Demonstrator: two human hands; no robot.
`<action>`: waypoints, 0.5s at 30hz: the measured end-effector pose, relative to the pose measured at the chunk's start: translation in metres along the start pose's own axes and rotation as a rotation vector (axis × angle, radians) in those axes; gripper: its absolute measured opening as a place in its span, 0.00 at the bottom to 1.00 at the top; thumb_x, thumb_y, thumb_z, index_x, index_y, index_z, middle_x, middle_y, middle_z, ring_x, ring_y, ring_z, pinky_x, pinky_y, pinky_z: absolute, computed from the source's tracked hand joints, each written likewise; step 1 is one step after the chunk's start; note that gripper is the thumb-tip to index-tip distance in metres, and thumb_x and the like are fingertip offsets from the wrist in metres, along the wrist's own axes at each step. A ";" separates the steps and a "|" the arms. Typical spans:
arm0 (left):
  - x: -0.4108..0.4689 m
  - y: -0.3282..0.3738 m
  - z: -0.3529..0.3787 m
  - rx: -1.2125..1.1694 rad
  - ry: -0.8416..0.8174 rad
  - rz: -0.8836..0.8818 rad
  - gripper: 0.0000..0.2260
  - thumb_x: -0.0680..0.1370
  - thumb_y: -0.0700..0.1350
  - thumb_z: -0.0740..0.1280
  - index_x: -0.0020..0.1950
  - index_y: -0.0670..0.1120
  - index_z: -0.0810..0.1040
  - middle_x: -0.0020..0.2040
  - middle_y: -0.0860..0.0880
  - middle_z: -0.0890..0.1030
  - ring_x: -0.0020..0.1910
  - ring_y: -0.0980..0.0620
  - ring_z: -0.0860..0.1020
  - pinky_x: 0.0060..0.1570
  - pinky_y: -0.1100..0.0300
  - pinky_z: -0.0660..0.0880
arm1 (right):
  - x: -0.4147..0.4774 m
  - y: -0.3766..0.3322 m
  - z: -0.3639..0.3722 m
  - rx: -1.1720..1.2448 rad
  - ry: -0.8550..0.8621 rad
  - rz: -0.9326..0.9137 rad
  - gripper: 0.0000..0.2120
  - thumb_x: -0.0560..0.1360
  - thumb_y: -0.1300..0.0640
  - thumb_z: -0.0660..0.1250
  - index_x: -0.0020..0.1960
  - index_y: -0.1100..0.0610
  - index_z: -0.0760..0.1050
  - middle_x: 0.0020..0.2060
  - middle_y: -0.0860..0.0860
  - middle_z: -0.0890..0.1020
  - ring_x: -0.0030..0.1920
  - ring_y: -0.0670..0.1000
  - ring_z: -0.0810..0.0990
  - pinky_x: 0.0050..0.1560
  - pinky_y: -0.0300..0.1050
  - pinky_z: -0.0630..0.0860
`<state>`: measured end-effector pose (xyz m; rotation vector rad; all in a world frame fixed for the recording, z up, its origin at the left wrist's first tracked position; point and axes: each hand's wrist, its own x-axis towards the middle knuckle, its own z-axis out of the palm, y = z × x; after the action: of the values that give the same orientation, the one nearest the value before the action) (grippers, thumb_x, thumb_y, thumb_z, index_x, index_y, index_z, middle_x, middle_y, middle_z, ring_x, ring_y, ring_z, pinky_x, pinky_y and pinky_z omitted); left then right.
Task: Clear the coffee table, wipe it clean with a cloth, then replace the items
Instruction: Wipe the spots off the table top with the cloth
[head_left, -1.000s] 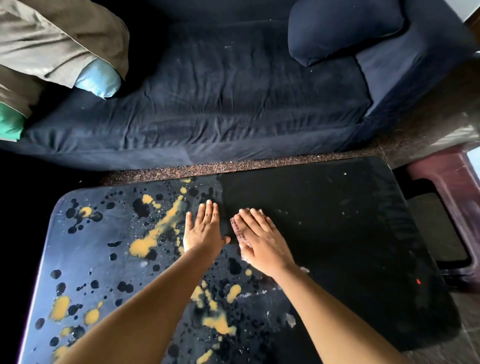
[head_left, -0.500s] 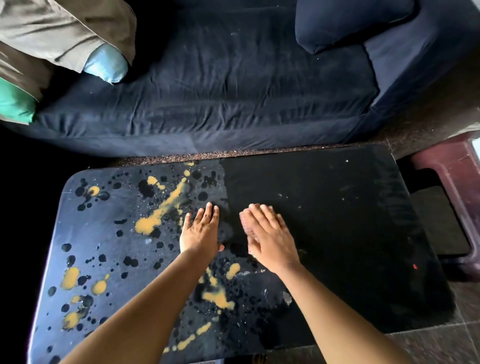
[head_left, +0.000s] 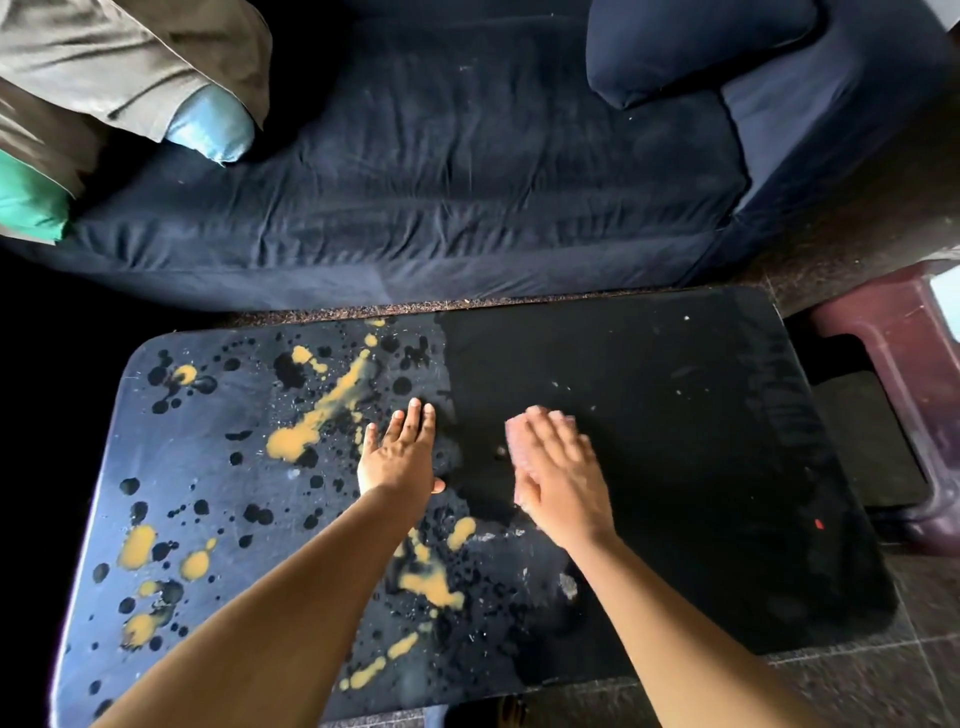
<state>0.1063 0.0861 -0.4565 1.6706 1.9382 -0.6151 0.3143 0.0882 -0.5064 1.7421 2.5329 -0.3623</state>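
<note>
Pink cloth (head_left: 517, 441), folded small, on the bench (head_left: 701, 441) near its middle, just right of the line where the blotched left half meets the plain dark right half. It is pinned under the right hand (head_left: 563, 480); its long axis appears to run away from the person, in line with the fingers (head_left: 550, 441), which lie straight and flat on it, pressing rather than curling round it. The left hand (head_left: 397, 460) is just beside, apart from the cloth, palm down, fingers (head_left: 415, 421) straight and spread on the bare top, holding nothing; a brace, by the look of it. Yellow and black blotches (head_left: 317, 415) lie leftward of both hands, pale specks rightward, so the right hand is the one placed to wipe either way. Beyond the far edge: dark blue sofa (head_left: 467, 182) with matching cushion (head_left: 691, 47).
</note>
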 end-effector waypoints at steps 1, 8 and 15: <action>0.000 0.000 0.000 -0.008 -0.007 0.000 0.43 0.78 0.55 0.64 0.77 0.47 0.34 0.77 0.50 0.35 0.77 0.50 0.40 0.74 0.47 0.41 | 0.001 0.000 -0.001 0.032 0.015 0.152 0.31 0.73 0.48 0.53 0.76 0.52 0.57 0.75 0.49 0.60 0.75 0.56 0.58 0.71 0.58 0.61; 0.003 0.000 0.002 0.000 -0.037 -0.004 0.42 0.79 0.55 0.62 0.76 0.47 0.32 0.77 0.50 0.33 0.77 0.50 0.39 0.74 0.47 0.40 | -0.008 -0.064 0.005 0.061 0.054 -0.113 0.29 0.73 0.50 0.55 0.74 0.51 0.62 0.73 0.51 0.66 0.73 0.57 0.62 0.69 0.59 0.64; 0.002 -0.003 0.004 -0.014 -0.025 0.007 0.42 0.79 0.56 0.63 0.76 0.48 0.33 0.77 0.50 0.33 0.77 0.50 0.39 0.73 0.47 0.41 | -0.016 -0.017 0.000 0.060 0.079 0.276 0.32 0.71 0.49 0.56 0.75 0.53 0.60 0.74 0.51 0.63 0.74 0.58 0.61 0.70 0.58 0.64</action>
<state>0.1033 0.0846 -0.4606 1.6528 1.9136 -0.6153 0.3042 0.0675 -0.5010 2.1327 2.3054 -0.3628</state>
